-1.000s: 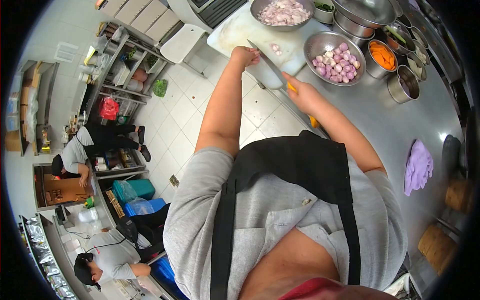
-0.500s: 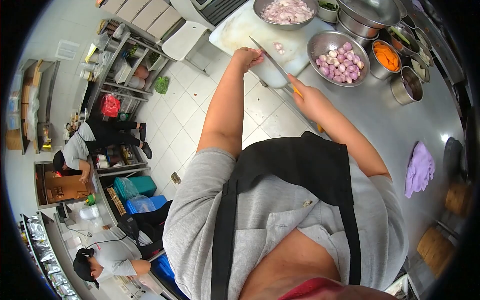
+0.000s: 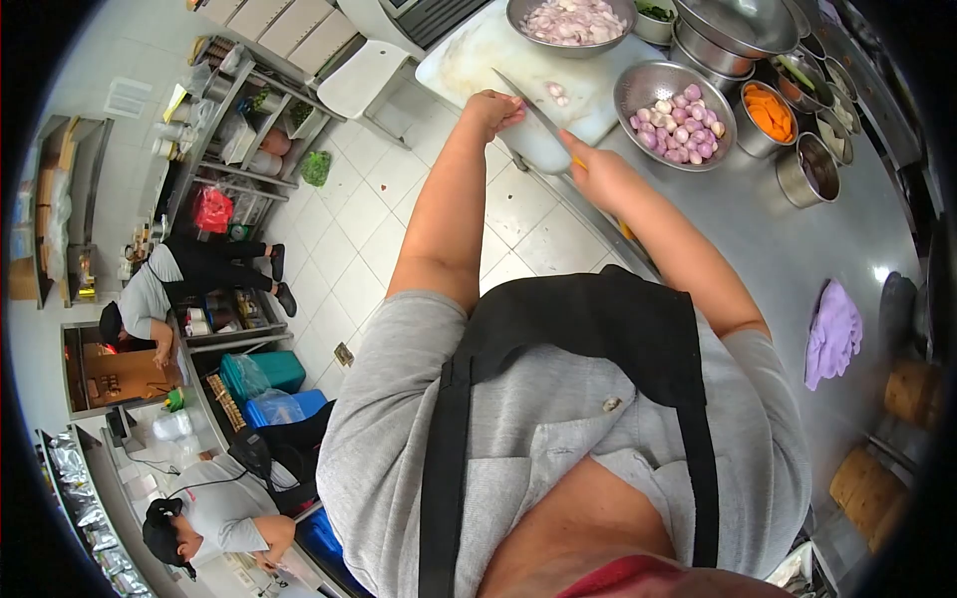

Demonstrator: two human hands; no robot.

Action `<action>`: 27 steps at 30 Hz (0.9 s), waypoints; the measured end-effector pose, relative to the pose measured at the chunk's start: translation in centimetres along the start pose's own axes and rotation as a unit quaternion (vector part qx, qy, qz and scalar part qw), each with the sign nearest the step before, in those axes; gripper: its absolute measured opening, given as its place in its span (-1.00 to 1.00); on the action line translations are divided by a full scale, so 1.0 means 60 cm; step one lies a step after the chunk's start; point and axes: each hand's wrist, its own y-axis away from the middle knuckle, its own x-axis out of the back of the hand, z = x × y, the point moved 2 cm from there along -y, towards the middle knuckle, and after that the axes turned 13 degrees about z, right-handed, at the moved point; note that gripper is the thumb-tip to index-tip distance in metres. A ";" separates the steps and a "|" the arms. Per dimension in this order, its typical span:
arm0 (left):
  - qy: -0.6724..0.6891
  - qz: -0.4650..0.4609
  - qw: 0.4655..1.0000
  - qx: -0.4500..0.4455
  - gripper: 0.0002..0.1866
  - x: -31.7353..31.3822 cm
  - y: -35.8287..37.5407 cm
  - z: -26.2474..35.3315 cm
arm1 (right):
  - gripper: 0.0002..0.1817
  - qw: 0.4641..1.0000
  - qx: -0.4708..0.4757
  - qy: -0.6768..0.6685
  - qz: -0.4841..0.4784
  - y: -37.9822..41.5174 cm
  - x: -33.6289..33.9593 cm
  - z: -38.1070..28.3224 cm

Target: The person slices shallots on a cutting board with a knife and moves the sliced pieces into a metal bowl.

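My right hand [image 3: 604, 179] is closed around the orange handle of a knife [image 3: 533, 107]. The long blade points up and left, passing just beside my left hand [image 3: 494, 114] at the near-left edge of the white cutting board [image 3: 454, 70]. The fingers of my left hand are curled together, and whatever they may hold is hidden. A few peeled shallots [image 3: 556, 94] lie on the board beyond the blade. Right of the board, a perforated metal colander [image 3: 630, 98] holds many whole peeled shallots [image 3: 681, 126]. Sliced shallots [image 3: 574, 20] fill a metal bowl [image 3: 531, 40] at the board's far edge.
Further right stand a metal pot of orange carrot-like pieces [image 3: 768, 112], another metal pot [image 3: 797, 177] and stacked bowls [image 3: 736, 25]. A purple cloth [image 3: 833, 334] lies on the steel counter [image 3: 738, 239]. Two people [image 3: 150, 299] work at the left, near shelves.
My right hand and the knife have shifted slightly to the left and up, closer to my left hand. My left hand stays almost in place, still curled.
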 end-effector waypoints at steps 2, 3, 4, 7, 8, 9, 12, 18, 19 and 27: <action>-0.015 0.005 1.000 0.003 -0.80 -0.003 0.001 0.006 | -0.41 1.000 -0.024 -0.007 -0.016 0.014 0.018 -0.006; -0.030 0.012 0.999 0.012 -0.80 -0.004 0.003 0.003 | -0.41 1.000 -0.013 0.001 -0.017 0.029 0.022 -0.005; -0.028 0.011 0.999 0.015 -0.80 -0.003 0.004 0.000 | -0.41 1.000 -0.004 0.008 -0.020 0.041 0.024 -0.003; -0.011 -0.001 1.000 -0.001 -0.80 0.001 0.001 -0.001 | -0.39 1.000 -0.011 -0.017 -0.005 0.054 0.027 0.004; -0.005 -0.005 1.000 0.000 -0.80 0.001 -0.001 -0.004 | -0.39 1.000 -0.011 -0.017 -0.004 0.057 0.031 0.000; 0.001 -0.008 1.000 0.000 -0.80 0.002 0.000 -0.001 | -0.40 1.000 -0.003 -0.001 -0.006 0.058 0.036 -0.007; -0.025 0.005 1.000 0.008 -0.80 -0.001 0.010 0.006 | -0.41 1.000 0.006 0.008 -0.004 0.062 0.038 -0.007; -0.026 0.002 1.000 -0.001 -0.81 -0.002 -0.004 0.000 | -0.43 1.000 0.007 -0.002 0.002 0.022 -0.001 0.010; -0.025 0.002 1.000 -0.003 -0.81 -0.002 0.000 0.003 | -0.43 1.000 -0.003 -0.003 0.004 0.009 -0.008 0.012; -0.014 0.001 1.000 0.002 -0.79 0.000 0.000 -0.002 | -0.40 1.000 0.004 -0.012 -0.003 0.051 0.022 0.007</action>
